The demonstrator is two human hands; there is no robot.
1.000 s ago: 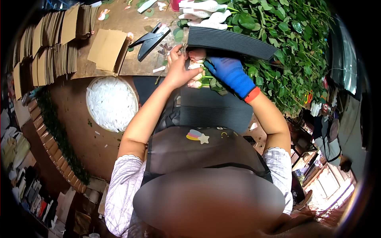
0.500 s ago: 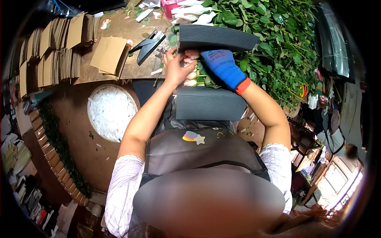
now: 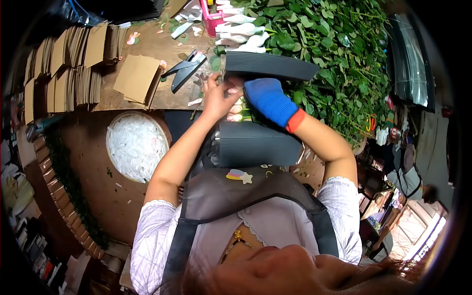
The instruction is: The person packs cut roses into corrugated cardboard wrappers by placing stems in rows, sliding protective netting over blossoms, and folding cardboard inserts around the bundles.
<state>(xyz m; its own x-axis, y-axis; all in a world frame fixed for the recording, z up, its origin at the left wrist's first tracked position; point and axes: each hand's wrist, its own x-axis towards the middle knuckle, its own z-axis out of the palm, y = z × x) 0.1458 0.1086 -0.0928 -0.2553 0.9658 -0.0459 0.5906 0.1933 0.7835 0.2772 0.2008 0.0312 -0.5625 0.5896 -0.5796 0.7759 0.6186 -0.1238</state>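
Pale pink roses (image 3: 235,117) lie in a row between two dark ribbed sheets, their heads toward the left. My bare left hand (image 3: 219,98) is at the heads, thumb and fingers closed on a pink rose (image 3: 236,84). Beside it, my right hand (image 3: 269,98) wears a blue knitted glove with a red cuff. Its fingers curl down near the stems, and what they hold is hidden. The upper ribbed sheet (image 3: 270,66) stands raised just beyond both hands. The lower ribbed sheet (image 3: 260,143) hangs over the table's near edge.
Leafy stems (image 3: 334,73) heap on the right, with white-netted buds (image 3: 241,30) at the back. A black stapler (image 3: 189,71) and cardboard pieces (image 3: 136,78) lie left, near stacked cardboard (image 3: 73,66). Below stands a tub of white scraps (image 3: 137,145). A pink container (image 3: 212,22) stands behind.
The view has tilted, so the table sits lower in the picture. The raised ribbed sheet looks lower and narrower. Both hands stay at the rose heads, the gloved one slightly more curled.
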